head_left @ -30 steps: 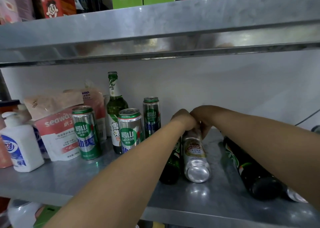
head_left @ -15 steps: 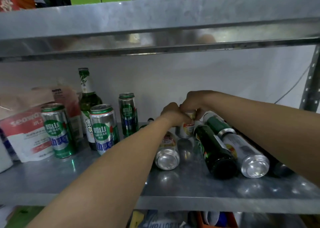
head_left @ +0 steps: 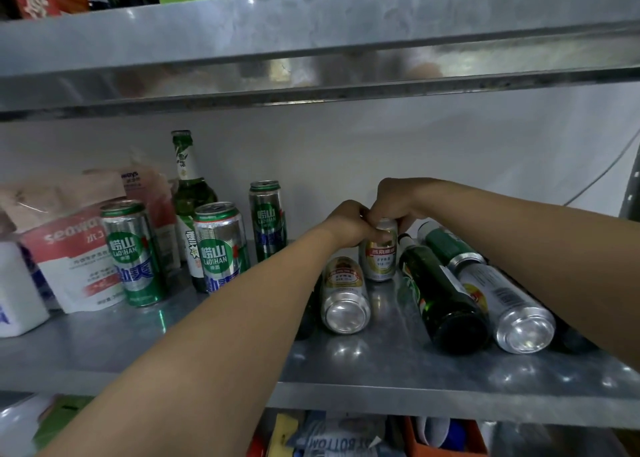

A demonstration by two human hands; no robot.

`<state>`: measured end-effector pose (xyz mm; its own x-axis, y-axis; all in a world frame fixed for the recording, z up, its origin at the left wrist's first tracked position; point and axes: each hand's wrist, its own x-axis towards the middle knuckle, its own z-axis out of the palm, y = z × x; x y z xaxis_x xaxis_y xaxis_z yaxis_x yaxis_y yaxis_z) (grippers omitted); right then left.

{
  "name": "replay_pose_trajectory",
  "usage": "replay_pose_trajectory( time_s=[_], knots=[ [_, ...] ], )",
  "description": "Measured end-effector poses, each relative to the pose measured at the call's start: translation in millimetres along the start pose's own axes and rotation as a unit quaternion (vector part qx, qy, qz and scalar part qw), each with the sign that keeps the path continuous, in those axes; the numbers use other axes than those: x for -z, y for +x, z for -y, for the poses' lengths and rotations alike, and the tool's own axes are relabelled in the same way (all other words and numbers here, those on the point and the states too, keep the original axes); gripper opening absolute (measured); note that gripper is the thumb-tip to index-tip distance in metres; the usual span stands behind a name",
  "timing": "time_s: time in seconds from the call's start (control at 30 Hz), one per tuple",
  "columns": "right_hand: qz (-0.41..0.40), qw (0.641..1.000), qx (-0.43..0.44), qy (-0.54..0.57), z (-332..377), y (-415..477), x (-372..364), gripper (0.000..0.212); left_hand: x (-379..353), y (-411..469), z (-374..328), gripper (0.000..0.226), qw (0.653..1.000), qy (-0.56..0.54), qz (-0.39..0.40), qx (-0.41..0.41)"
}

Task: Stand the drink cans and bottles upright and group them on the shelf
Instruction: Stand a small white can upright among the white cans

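Note:
Both my left hand and my right hand grip the top of a small gold-and-silver can that stands upright at the back of the metal shelf. In front of it a similar can lies on its side, base toward me. To the right lie a dark green bottle and a tall silver-and-green can. On the left three green Laoshan cans and a green bottle stand upright. My left forearm hides another dark bottle.
A red-and-white pouch and a white bottle stand at the shelf's far left. The upper shelf hangs low above my hands. Boxes and packets fill the shelf below. A metal post rises at the right.
The view has drifted slightly. The small can under my hands now stands upright at the back; a second ago my hands were over the lying can.

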<state>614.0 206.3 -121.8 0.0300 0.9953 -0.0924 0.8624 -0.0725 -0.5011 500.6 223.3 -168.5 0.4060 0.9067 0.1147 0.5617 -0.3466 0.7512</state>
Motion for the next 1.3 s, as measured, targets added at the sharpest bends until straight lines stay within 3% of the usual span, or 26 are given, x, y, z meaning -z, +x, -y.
replay_pose_trajectory(
  time_s=[0.33,0.6,0.7,0.8,0.93,1.07,1.1,1.2,1.3],
  knots=[
    [-0.009,0.999,-0.015,-0.037,7.1,-3.2,-7.5,0.034,0.3,-4.8,1.7,0.048,1.000,0.020,0.013,0.012],
    [-0.030,0.997,-0.040,-0.052,9.9,-13.2,-17.6,0.026,-1.9,-20.5,-5.9,0.059,0.995,0.087,-0.031,0.033],
    [-0.036,0.997,-0.043,-0.056,12.8,-26.8,-20.3,0.040,9.4,-26.9,-8.1,0.072,0.988,0.141,-0.036,0.046],
    [-0.100,0.992,-0.017,-0.076,22.1,-46.4,-13.9,0.050,24.3,-42.6,-11.6,0.064,0.988,0.139,-0.056,0.039],
    [-0.185,0.977,0.041,-0.094,37.7,-71.1,-18.5,0.028,35.0,-76.4,-11.4,0.038,0.995,0.067,-0.073,0.027],
    [-0.072,0.997,-0.032,-0.007,39.9,-82.2,-45.3,0.046,33.2,-96.8,-3.4,0.016,0.996,0.029,-0.067,0.045],
    [-0.048,0.997,-0.052,0.018,39.1,-83.9,-50.3,0.054,32.9,-100.6,-2.2,0.018,0.997,0.019,-0.062,0.050],
    [-0.003,0.995,-0.093,0.039,38.1,-87.8,-59.8,0.064,35.6,-110.5,-0.4,0.051,0.998,-0.004,-0.057,0.039],
    [0.031,0.994,-0.101,0.030,39.6,-91.6,-66.4,0.057,41.1,-113.6,4.0,0.048,0.997,-0.038,-0.057,0.041]
  ],
)
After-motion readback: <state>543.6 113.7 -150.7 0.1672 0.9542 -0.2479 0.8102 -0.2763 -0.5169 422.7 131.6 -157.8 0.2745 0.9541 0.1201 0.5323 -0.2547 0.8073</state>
